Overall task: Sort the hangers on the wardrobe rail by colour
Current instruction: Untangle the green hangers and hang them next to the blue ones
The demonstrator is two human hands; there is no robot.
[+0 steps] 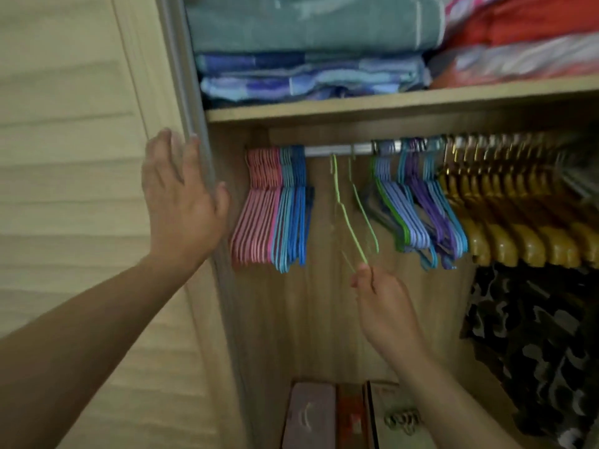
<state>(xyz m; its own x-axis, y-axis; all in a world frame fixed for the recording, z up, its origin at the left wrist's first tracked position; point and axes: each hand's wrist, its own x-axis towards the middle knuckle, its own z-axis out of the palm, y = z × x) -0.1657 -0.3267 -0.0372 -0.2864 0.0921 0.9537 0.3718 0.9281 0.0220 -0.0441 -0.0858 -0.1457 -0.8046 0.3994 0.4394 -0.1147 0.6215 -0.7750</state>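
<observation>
Wardrobe rail (337, 150): silver bar running under the wooden shelf (389, 103), bare for a stretch near its middle.

Pink hangers (259, 202): packed bunch hanging at the far left end of the rail; light blue hangers (284, 205) touching them on the right; darker blue hangers (300, 202) closing that group.

Green hangers (348, 218): two thin ones hanging alone in the gap, tilting; the nearer one's lower end lying in the right hand.

Mixed bunch (418, 202): lilac, purple, light blue and green hangers crowding together right of the gap, colours interleaved.

Wooden hangers (505, 228): golden-brown row filling the rail to the right edge; a camouflage garment (534, 335) hanging below them.

Left hand (181, 196): fingers straight and spread, palm resting flat on the grey edge of the wardrobe door (194, 102); grasping nothing.

Right hand (385, 303): reaching up from below, fingertips pinching the bottom of the nearer green hanger.

Folded textiles (308, 50): teal and blue stack lying on the shelf, red and pink ones beside it.

Boxes (327, 416): several standing on the wardrobe floor, blurred.
</observation>
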